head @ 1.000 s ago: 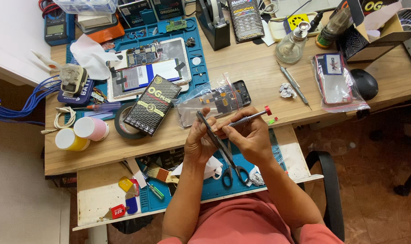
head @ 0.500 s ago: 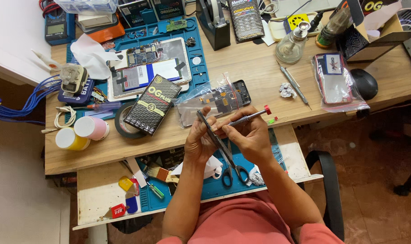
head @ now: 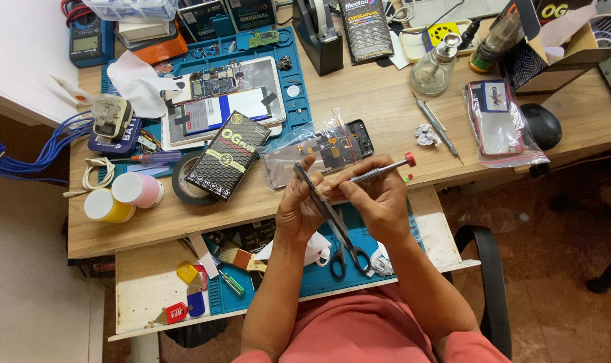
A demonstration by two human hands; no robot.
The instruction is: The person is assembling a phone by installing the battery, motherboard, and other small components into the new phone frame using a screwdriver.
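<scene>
Gripping edge-on phone (head: 319, 195) in left hand (head: 298, 208), right hand (head: 379, 202) pinching screwdriver (head: 379, 173), tip hidden.

Even, soft daylight-type illumination across the frame; no hard single source evident. Wooden desk (head: 386, 94) in the upper half is brightest, with colours well saturated. Lower right of the frame, over the floor (head: 554, 269), is darker and reddish. Shadows short and diffuse, lying just beneath the forearms and under the desk's front edge. Mild glare on the clear plastic bags (head: 500, 128) at upper right and centre. Focus sharp at centre; fine detail softens toward the corners. Slight wide-angle bending of straight desk edges at left and right. No motion blur seen.
</scene>
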